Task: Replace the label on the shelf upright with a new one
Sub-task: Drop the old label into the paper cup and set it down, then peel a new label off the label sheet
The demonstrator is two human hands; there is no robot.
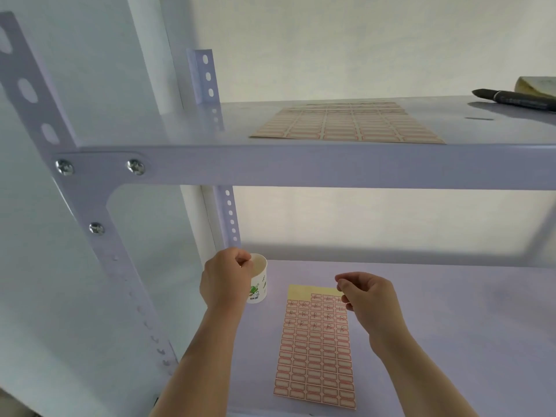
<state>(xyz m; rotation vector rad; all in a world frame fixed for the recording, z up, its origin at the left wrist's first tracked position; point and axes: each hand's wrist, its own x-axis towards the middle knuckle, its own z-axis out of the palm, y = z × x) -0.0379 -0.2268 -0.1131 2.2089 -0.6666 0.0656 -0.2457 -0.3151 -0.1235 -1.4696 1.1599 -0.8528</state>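
Note:
A sheet of red-bordered labels lies on the lower shelf; its top rows are marked with a letter and its top left corner shows bare yellow backing. My right hand hovers over the sheet's top right corner with thumb and forefinger pinched together; whether a label is between them I cannot tell. My left hand is closed, fingertips pinched at the rim of a white paper cup. The near shelf upright, white with screws and holes, runs down the left. I see no label on it.
A second label sheet lies on the upper shelf. A black marker and a yellowish pad sit at its far right. A rear upright stands behind the cup.

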